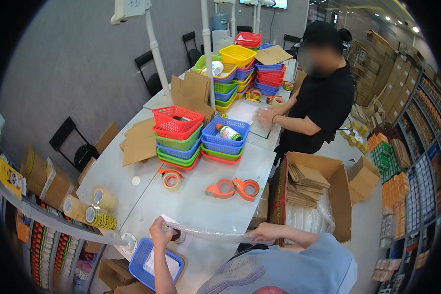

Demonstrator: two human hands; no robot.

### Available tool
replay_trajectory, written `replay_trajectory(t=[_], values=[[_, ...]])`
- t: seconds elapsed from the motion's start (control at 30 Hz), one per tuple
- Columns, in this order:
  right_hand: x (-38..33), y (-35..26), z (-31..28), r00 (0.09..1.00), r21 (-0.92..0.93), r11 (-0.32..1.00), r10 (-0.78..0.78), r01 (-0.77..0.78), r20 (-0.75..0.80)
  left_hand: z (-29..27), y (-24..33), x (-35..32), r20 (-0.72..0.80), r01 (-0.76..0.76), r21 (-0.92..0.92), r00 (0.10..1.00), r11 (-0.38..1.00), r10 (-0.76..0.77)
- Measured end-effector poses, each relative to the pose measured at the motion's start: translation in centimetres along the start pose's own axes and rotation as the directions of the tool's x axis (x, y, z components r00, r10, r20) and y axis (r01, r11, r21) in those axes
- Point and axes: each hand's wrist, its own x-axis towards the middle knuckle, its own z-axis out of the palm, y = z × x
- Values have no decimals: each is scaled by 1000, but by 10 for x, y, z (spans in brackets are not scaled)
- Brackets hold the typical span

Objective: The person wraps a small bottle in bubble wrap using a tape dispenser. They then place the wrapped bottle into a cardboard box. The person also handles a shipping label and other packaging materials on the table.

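Note:
A long strip of bubble wrap (210,232) stretches across the near edge of the white table. My left hand (160,232) is closed at its left end, and my right hand (266,232) grips the right end. Against the wrap beside my left fingers is a dark bottle (180,237) with a pale label, partly hidden. Below my left wrist a blue plastic basket (138,258) holds a white paper sheet, and my left forearm passes over it.
Orange tape dispensers (221,189) and stacked baskets (181,142) stand farther along the table (201,198). Tape rolls (103,198) sit at left, beside a white pole base (128,243). An open carton (340,196) stands at right. Across the table's far right, another person (323,93) works.

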Motion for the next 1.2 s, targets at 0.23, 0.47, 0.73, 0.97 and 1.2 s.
replay_trajectory(t=[0.23, 0.47, 0.73, 0.97, 1.2], values=[[-64, 21, -43, 967, -211, 964, 111, -161, -229, 58, 51, 2, -38, 9, -61, 999, 998, -12], [-109, 39, -42, 928, -252, 908, 272, -335, -252, 116, 108, 4, -142, -48, -167, 990, 985, 24], [-91, 81, -1, 965, -180, 958, 243, -222, 99, 145, 123, 20, -101, -9, -32, 995, 999, 5], [25, 37, 4, 868, 44, 990, -95, 133, -487, 147, 112, 18, 6, -6, 94, 1000, 996, 5], [94, 19, -14, 847, -236, 947, 63, -218, -528, 130, 129, 23, 59, 51, 77, 997, 996, -56]])
